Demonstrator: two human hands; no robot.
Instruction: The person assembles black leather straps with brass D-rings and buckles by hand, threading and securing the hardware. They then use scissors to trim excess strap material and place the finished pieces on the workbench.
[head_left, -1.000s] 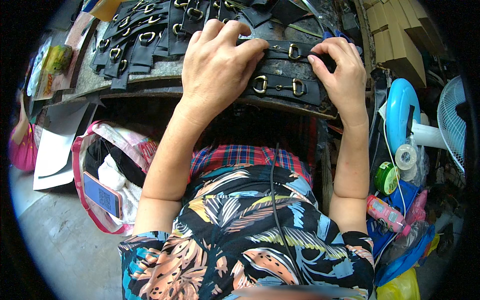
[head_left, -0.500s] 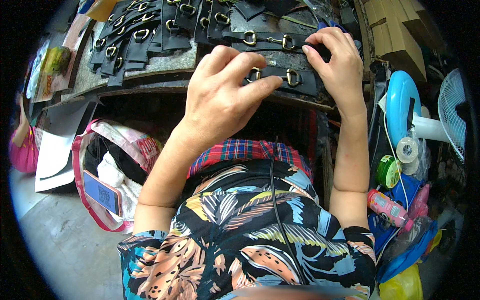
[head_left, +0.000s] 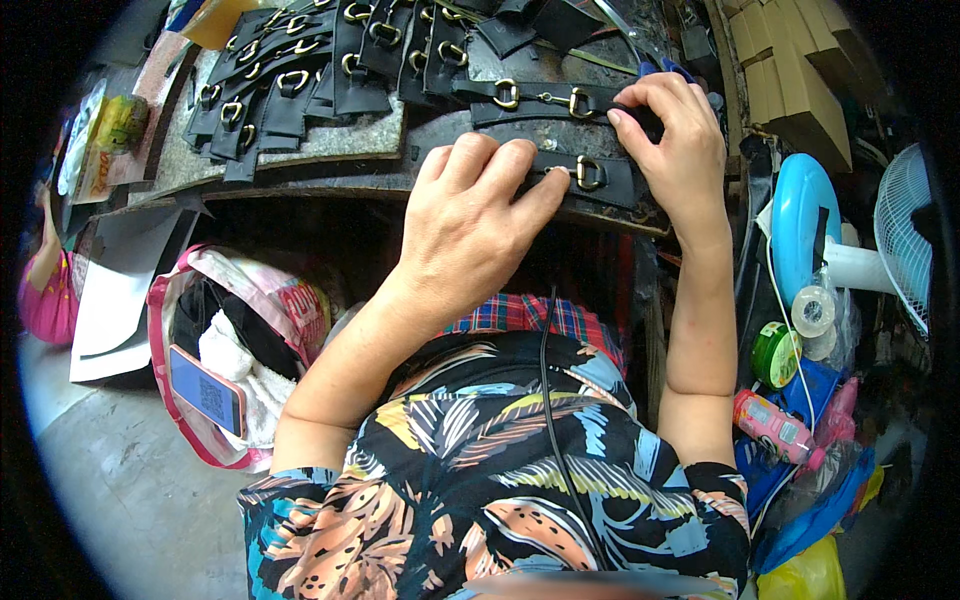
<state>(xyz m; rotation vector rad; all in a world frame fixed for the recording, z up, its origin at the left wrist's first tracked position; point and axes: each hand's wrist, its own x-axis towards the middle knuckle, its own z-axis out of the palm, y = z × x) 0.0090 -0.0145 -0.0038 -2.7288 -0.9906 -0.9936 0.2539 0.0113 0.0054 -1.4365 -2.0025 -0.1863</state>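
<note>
- Black leather strap [head_left: 600,178] with a brass buckle lies flat at the near edge of the workbench [head_left: 300,175], between both hands
- The left hand [head_left: 465,225] rests palm down on the strap's left end, fingers [head_left: 535,195] held close together and reaching toward the buckle
- The right hand [head_left: 675,150] presses on the strap's right end, fingers curled and close together; whether it pinches the leather I cannot tell
- A second strap [head_left: 540,98] with two brass rings lies just behind the first
- Rows of buckled black pieces [head_left: 290,90] cover the bench's far left
- An open pink bag [head_left: 235,340] with a phone [head_left: 205,390] on it stands on the floor to the left
- A blue fan [head_left: 810,240] stands to the right
</note>
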